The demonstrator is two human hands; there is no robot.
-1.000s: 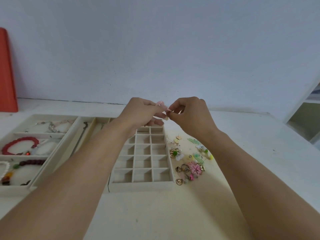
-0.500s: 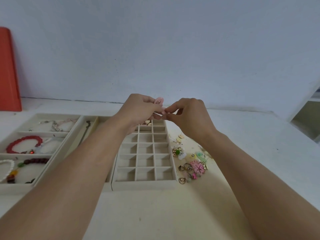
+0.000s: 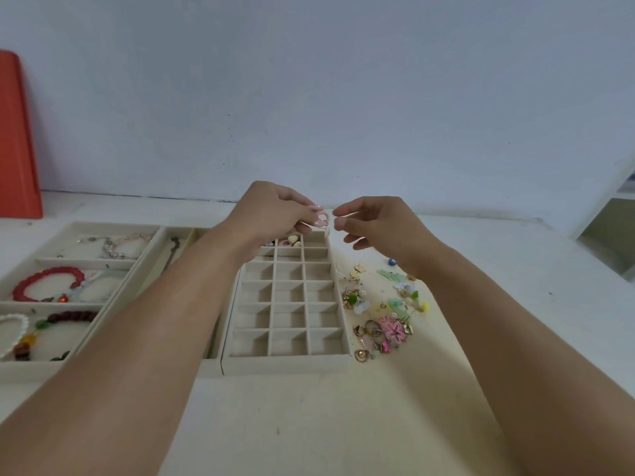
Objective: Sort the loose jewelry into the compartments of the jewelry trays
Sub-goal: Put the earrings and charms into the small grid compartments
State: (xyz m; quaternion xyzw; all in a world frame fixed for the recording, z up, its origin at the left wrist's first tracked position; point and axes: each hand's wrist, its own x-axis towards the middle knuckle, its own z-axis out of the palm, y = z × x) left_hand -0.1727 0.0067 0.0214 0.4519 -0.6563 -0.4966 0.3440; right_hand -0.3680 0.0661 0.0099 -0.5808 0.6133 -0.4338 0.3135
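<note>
A pink earring (image 3: 322, 218) is pinched in the left grip (image 3: 275, 214) above the grid tray's (image 3: 285, 364) far right corner, apparently for dropping into a far compartment; the right grip (image 3: 372, 223) hangs just beside it, fingers loosely apart, holding nothing; loose jewelry (image 3: 385, 314) is heaped along the tray's right edge on the tabletop (image 3: 309, 424), within reach.

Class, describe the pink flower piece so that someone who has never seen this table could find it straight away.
Start at the grid tray with many small square compartments in the middle of the table. Just right of its near right corner lies a pile of loose jewelry. The pink flower sits at the near end of that pile, lacy and openwork, the largest pink piece among small gold rings and green bits.
</note>
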